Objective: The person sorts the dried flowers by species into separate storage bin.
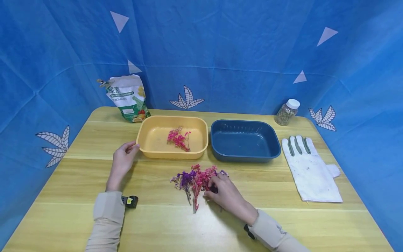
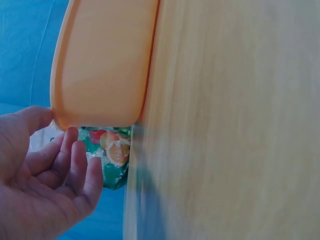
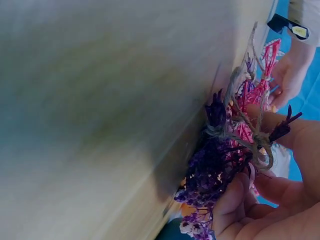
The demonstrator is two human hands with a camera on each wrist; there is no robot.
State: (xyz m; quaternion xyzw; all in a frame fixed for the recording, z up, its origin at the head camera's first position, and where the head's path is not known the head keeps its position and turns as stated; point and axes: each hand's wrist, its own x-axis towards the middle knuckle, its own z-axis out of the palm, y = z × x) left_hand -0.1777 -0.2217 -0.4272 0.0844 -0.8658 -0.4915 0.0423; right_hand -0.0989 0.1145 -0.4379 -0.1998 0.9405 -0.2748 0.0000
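My left hand [image 1: 123,159] is at the left end of the yellow plastic tub [image 1: 171,155]. In the left wrist view its thumb and fingertips pinch the tub's rim [image 2: 56,90]. Inside the tub lies a pink dried flower bunch [image 1: 178,140]. My right hand [image 1: 227,194] is over the dried flowers on the table. It pinches a dark purple dried flower bunch [image 3: 210,160], tied with twine, in the right wrist view. Beside that hand lie pink flower bunches [image 1: 196,180] and another purple bunch [image 1: 185,180], stems toward me.
A dark blue tub [image 1: 245,159] stands right of the yellow one. Behind on the left is a printed bag [image 1: 127,98]; a white-capped jar [image 1: 287,112] stands back right. A white glove [image 1: 311,175] lies at the right. Blue cloth [image 1: 201,42] hangs behind the table.
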